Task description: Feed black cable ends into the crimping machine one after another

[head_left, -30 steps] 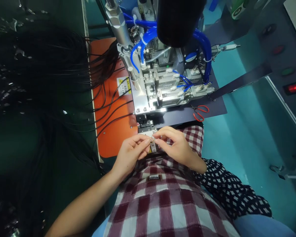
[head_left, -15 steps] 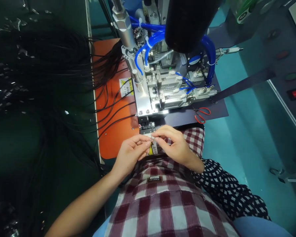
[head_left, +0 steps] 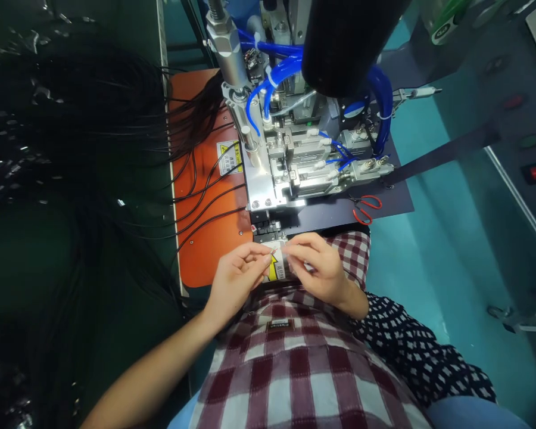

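My left hand is closed in a pinch on a thin wire end, whose small tip pokes out past the thumb and forefinger. Just to its right, my right hand has thumb and fingers drawn together near that tip; whatever may be in them is too small to make out. Both hands are above a white and yellow label at the front of the machine, close to the checked apron. Beyond the fingertips is a small black and metal fixture.
A metal machine with blue air tubes stands ahead. Several black cables run over the orange plate from a dark bundle at left. Red-handled snips lie on the dark plate at right. A black cylinder hangs above.
My right hand has moved slightly right, away from the left fingertips, opening a small gap and exposing more of the label. The left hand stays nearly where it was.
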The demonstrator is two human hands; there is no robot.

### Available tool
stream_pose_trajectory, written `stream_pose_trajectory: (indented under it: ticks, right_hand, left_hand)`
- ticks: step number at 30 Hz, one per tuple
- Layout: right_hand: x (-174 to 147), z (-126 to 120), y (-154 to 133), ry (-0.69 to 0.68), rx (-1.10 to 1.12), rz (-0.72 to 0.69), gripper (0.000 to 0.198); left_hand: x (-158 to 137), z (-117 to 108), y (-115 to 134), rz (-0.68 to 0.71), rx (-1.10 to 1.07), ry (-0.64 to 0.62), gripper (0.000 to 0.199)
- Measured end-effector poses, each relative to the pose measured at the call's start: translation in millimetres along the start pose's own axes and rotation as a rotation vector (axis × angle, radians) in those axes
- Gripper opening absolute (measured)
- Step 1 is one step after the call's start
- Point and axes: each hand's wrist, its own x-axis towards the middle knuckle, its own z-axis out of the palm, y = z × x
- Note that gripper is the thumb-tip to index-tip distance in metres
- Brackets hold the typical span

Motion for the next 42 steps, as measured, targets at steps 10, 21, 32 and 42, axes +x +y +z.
stream_pose_trajectory:
  ticks: [10, 21, 32, 42]
  right_hand:
    - [22.4, 5.6, -3.2, -0.055, 0.671, 0.632, 0.017]
    - [23.3, 4.6, -6.3, -0.172, 0.734, 0.726, 0.025]
    - [13.4, 13.1, -16.9, -0.105, 0.756, 0.659, 0.024]
    - [3.1, 23.4, -21.2, 0.021, 0.436, 0.397, 0.013]
  left_hand:
    - [-3.9, 4.4, 2.1, 0.080, 0.079, 0.007, 0.022]
    - [-3.8, 4.1, 0.1, 0.052, 0.044, -0.047, 0.027]
    - [-6.8, 3.2, -0.3, 0.116, 0.011, -0.088, 0.028]
    - [-4.7, 6.0, -4.1, 0.105, -0.046, -0.017, 0.015]
